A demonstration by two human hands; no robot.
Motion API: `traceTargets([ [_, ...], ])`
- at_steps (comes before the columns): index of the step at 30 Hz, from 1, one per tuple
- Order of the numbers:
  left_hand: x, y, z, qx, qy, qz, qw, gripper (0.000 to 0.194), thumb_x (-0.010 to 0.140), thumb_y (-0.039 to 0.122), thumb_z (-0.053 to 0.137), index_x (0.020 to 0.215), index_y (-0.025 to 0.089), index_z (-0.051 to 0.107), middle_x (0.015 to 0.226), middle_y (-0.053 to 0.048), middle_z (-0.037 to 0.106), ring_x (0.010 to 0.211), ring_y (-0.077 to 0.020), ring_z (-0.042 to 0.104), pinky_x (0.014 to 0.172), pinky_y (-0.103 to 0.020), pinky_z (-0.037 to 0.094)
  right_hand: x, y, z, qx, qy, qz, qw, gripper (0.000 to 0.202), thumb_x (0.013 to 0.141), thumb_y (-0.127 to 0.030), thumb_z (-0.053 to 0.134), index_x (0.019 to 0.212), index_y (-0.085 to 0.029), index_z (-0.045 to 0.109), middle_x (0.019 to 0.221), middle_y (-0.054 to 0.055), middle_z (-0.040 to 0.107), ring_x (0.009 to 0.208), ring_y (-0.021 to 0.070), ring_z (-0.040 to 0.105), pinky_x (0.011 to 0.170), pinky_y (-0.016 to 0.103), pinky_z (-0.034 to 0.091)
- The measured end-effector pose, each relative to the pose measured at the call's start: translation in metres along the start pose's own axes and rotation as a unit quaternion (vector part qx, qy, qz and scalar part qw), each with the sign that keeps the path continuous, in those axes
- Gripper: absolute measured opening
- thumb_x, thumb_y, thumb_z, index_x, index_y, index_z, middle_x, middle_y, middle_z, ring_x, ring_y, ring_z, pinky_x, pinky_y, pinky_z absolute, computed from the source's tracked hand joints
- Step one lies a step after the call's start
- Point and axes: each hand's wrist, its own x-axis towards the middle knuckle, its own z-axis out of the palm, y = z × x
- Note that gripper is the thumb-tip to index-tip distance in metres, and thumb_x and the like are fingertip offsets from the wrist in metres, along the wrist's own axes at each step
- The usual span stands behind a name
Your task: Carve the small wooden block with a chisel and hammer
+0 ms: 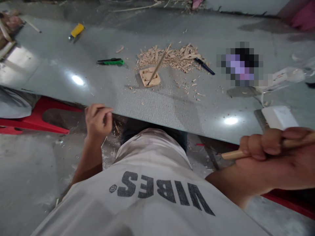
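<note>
My right hand (270, 154) is wrapped round a pale wooden stick (231, 155), held at the right, near the table's front edge. One end pokes out past the fingers; the other runs off the picture. At the table edge on the left rests my left hand (98, 119), its fingers loosely bent and nothing visible in them. On the table before me lies a small carved wooden block (154, 74) with hollows cut in it. A thin wooden rod (157, 67) with a dark tip leans across the block.
Wood shavings (169, 57) are heaped behind the block. Around them lie a green cutter knife (112, 62), a dark blue pen (204, 66) and a yellow-handled tool (76, 31). A white box (279, 117) stands at the right. Red stools (36, 116) are below the table.
</note>
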Motion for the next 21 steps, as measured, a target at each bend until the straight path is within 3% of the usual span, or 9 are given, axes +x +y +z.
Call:
traceTargets([
  [6,0.047,-0.025,0.024,-0.024,-0.131,0.057,0.989,0.029,0.107,0.047,0.076,0.091,0.023,0.076,0.088,-0.008,0.075,0.093,-0.031,0.077,0.101,-0.049,0.063,-0.004,0.013,0.004,-0.041,-0.033,-0.041,0.998,0.061,0.084,-0.08,0.085,0.084,-0.023,0.064,0.059,-0.008,0.032,0.042,0.0085,0.02,0.032,0.026,0.007],
  [8,0.068,-0.023,0.029,-0.048,-0.128,0.093,0.986,0.016,0.103,0.038,0.08,0.103,0.022,0.08,0.104,-0.01,0.079,0.111,-0.0334,0.079,0.115,-0.053,0.062,-0.002,0.017,-0.001,-0.036,-0.029,-0.04,0.998,0.063,0.084,-0.08,0.087,0.083,-0.021,0.065,0.058,-0.008,0.033,0.041,0.008,0.022,0.03,0.025,0.009],
  [10,0.083,-0.012,0.034,-0.097,-0.094,0.121,0.983,0.02,0.101,0.035,0.081,0.117,0.023,0.081,0.13,-0.014,0.079,0.135,-0.036,0.075,0.129,-0.056,0.055,-0.001,0.019,-0.006,-0.03,-0.024,-0.036,0.999,0.065,0.082,-0.08,0.09,0.081,-0.02,0.065,0.059,-0.008,0.035,0.041,0.0072,0.023,0.03,0.024,0.011],
  [12,0.087,0.007,0.041,-0.197,-0.11,0.116,0.967,0.019,0.106,0.037,0.077,0.118,0.022,0.081,0.128,-0.013,0.08,0.129,-0.0329,0.077,0.125,-0.054,0.06,0.0,0.02,-0.008,-0.024,-0.018,-0.025,0.999,0.065,0.079,-0.079,0.093,0.08,-0.02,0.065,0.058,-0.007,0.037,0.041,0.0067,0.023,0.031,0.023,0.011],
  [14,0.086,0.03,0.053,-0.346,-0.2,0.082,0.913,0.024,0.111,0.043,0.073,0.118,0.021,0.08,0.115,-0.012,0.083,0.11,-0.0274,0.081,0.109,-0.048,0.068,0.001,0.02,-0.01,-0.025,-0.01,-0.012,1.0,0.064,0.078,-0.077,0.095,0.08,-0.02,0.066,0.055,-0.008,0.036,0.04,0.0066,0.022,0.031,0.023,0.011],
  [16,0.09,0.05,0.07,-0.477,-0.325,0.031,0.816,0.034,0.114,0.052,0.072,0.115,0.019,0.079,0.114,-0.014,0.084,0.104,-0.0261,0.084,0.098,-0.043,0.071,0.001,0.018,-0.012,-0.027,-0.007,-0.002,1.0,0.06,0.078,-0.074,0.095,0.082,-0.021,0.067,0.053,-0.009,0.033,0.039,0.0068,0.019,0.032,0.023,0.011],
  [17,0.096,0.059,0.079,-0.5,-0.362,0.002,0.787,0.036,0.113,0.054,0.076,0.109,0.018,0.079,0.111,-0.014,0.084,0.101,-0.0258,0.084,0.095,-0.042,0.071,0.001,0.017,-0.013,-0.028,-0.009,0.002,1.0,0.057,0.079,-0.071,0.094,0.082,-0.021,0.067,0.053,-0.009,0.032,0.038,0.0066,0.018,0.032,0.023,0.012],
  [19,0.113,0.073,0.093,-0.51,-0.333,-0.063,0.79,0.033,0.109,0.049,0.084,0.102,0.018,0.076,0.102,-0.012,0.082,0.095,-0.025,0.084,0.097,-0.044,0.071,0.0,0.015,-0.015,-0.024,-0.012,0.008,1.0,0.051,0.079,-0.065,0.093,0.082,-0.021,0.067,0.053,-0.009,0.032,0.038,0.0062,0.017,0.033,0.023,0.012],
  [21,0.129,0.083,0.099,-0.517,-0.197,-0.089,0.828,0.024,0.107,0.038,0.088,0.102,0.018,0.076,0.103,-0.01,0.082,0.104,-0.0249,0.084,0.11,-0.046,0.068,-0.001,0.014,-0.018,-0.018,-0.005,0.01,1.0,0.048,0.08,-0.061,0.092,0.08,-0.021,0.067,0.053,-0.009,0.032,0.039,0.0057,0.017,0.034,0.022,0.012],
])
